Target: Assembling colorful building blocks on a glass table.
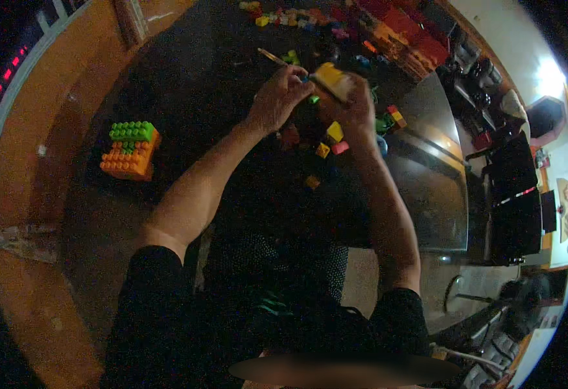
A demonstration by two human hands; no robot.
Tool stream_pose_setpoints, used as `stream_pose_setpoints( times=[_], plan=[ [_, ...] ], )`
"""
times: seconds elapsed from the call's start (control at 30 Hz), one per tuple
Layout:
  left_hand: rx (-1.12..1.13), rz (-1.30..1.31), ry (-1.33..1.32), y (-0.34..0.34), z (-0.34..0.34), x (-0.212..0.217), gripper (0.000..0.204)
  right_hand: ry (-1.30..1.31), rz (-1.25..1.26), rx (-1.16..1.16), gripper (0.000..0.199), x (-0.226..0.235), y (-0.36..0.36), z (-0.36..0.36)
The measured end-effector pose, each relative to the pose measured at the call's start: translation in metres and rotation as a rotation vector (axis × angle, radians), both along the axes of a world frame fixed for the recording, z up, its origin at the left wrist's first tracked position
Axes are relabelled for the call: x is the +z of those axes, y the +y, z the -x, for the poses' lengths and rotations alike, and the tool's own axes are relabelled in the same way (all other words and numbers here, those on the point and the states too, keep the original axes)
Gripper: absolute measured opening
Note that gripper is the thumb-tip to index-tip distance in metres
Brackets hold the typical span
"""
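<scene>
Yellow block (333,80) sits seemingly gripped between both hands, left (279,97) and right (355,107).

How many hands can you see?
2. The left hand and the right hand are close together above the dark mat, holding a yellow block. No other hands show.

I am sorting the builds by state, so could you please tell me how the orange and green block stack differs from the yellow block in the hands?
The orange and green block stack rests alone on the dark mat, untouched; the yellow block is held up by the right hand, with the left hand beside it. The stack is many bricks in two colours; the yellow block looks single and plain. Both are studded toy bricks.
</scene>
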State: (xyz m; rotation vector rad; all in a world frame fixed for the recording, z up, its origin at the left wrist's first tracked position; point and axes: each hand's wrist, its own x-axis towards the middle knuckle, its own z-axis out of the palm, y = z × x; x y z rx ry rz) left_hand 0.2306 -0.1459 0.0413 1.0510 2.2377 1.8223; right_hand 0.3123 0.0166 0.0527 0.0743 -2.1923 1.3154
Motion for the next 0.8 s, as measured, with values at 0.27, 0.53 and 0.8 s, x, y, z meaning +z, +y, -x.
stream_pose_setpoints(
  times=[0.27,0.53,0.8],
  plan=[
    [0.162,0.144,0.671,0.002,0.013,-0.008,0.045,0.046,0.533,0.318,0.042,0.161,0.332,0.139],
    [0.286,0.275,0.738,-0.02,0.028,-0.034,0.047,-0.193,0.623,0.429,0.045,0.06,0.286,0.127],
    [0.309,0.419,0.704,-0.006,0.034,-0.042,0.062,-0.211,-1.357,-0.279,0.047,-0.042,0.241,0.036]
  ],
)
